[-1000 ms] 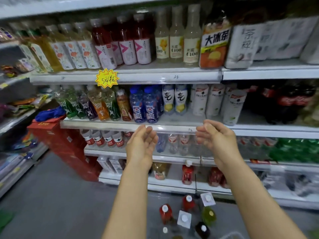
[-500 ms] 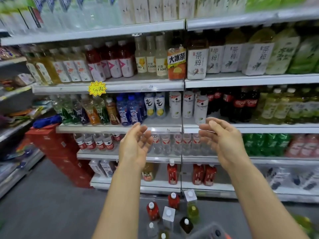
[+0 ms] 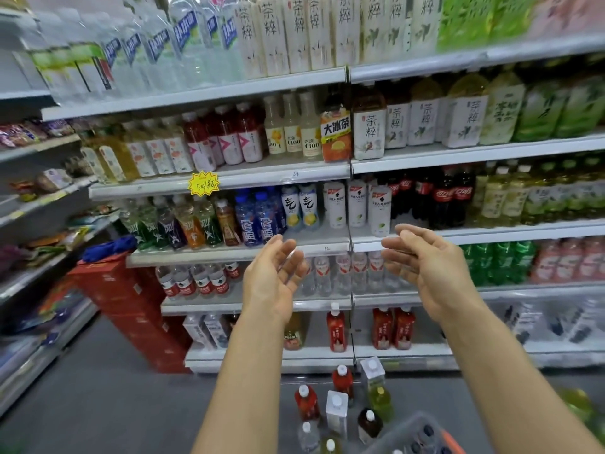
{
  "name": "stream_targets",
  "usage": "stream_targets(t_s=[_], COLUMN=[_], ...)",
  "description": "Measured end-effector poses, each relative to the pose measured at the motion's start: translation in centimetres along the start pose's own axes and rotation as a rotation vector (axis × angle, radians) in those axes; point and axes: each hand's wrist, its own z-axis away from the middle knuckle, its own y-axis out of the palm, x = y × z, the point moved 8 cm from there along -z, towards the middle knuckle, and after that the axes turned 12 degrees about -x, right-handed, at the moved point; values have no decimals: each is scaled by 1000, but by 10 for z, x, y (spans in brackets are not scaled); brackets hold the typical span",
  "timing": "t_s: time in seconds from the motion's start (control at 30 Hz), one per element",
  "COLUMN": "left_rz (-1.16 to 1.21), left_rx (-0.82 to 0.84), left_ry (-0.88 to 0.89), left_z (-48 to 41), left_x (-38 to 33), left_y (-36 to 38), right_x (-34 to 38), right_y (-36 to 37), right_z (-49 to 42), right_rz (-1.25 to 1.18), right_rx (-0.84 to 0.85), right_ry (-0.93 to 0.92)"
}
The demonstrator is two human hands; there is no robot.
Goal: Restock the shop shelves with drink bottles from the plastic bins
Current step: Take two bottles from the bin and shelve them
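My left hand point(image 3: 273, 280) and my right hand point(image 3: 429, 273) are both raised in front of the drink shelves, palms turned towards each other, fingers relaxed and holding nothing. They hover before the shelf edge point(image 3: 327, 249) under the blue and white bottles. Several loose bottles point(image 3: 337, 411) stand on the floor below my arms: red, white, green and dark ones. The rim of a grey plastic bin point(image 3: 409, 427) with bottle caps inside shows at the bottom right.
Tall shelving point(image 3: 294, 175) full of drink bottles fills the view ahead. A stack of red boxes point(image 3: 131, 306) stands on the floor at the left. Snack shelves point(image 3: 32, 224) run along the far left. A yellow price star point(image 3: 203, 183) hangs on a shelf edge.
The view has tilted upward and pulled back, so higher shelves and the bin's rim have come into sight. Both hands stay raised and empty, a little further apart.
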Motion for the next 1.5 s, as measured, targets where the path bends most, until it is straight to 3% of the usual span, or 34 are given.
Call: stream_targets(t_s=[0.3, 0.63, 0.93, 1.23, 1.5], left_rz=[4, -32, -41, -33, -79], left_rx=[19, 30, -8, -134, -282], left_ry=[-100, -135, -230, -322, -345], left_z=[41, 93, 149, 199, 171], left_x=[23, 74, 187, 300, 338], left_y=[-37, -25, 4, 12, -18], right_x=[-16, -15, -19, -60, -120], right_y=[-37, -121, -230, -324, -322], right_z=[64, 75, 47, 20, -12], right_rz=[57, 77, 198, 264, 319], right_rx=[-57, -113, -64, 16, 100], right_ry=[22, 56, 104, 243, 366])
